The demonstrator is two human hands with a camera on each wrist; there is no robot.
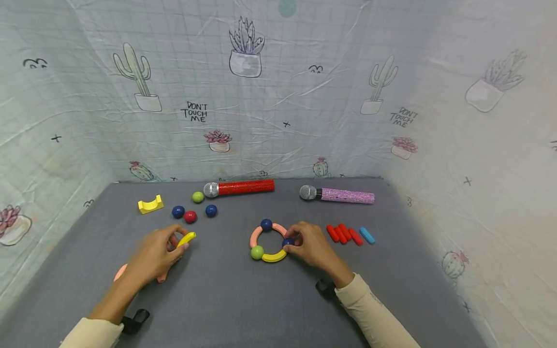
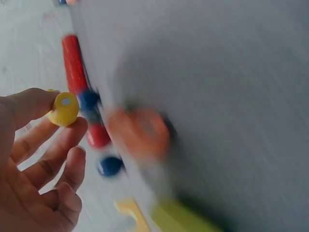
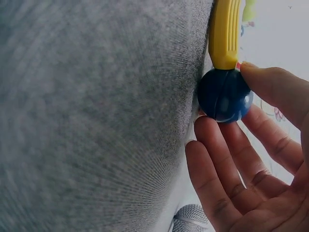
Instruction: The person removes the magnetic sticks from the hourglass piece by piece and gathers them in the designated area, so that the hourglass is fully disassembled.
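Left hand (image 1: 157, 251) pinches a curved yellow plastic bar (image 1: 187, 239) aloft; right hand (image 1: 314, 245) grips a glossy dark-blue ball (image 3: 224, 99), right side of a multicoloured ball-and-bar ring (image 1: 273, 257). Ring-joining, apparently; next likely calls for seating that ball firmly.

The gray table (image 1: 235, 309) holds a ball-and-stick ring (image 1: 274, 257), a red microphone (image 1: 246, 187), a purple microphone (image 1: 348, 195), loose balls (image 1: 190, 216), red sticks (image 1: 343, 232), a blue stick (image 1: 367, 235) and a yellow block (image 1: 150, 205).
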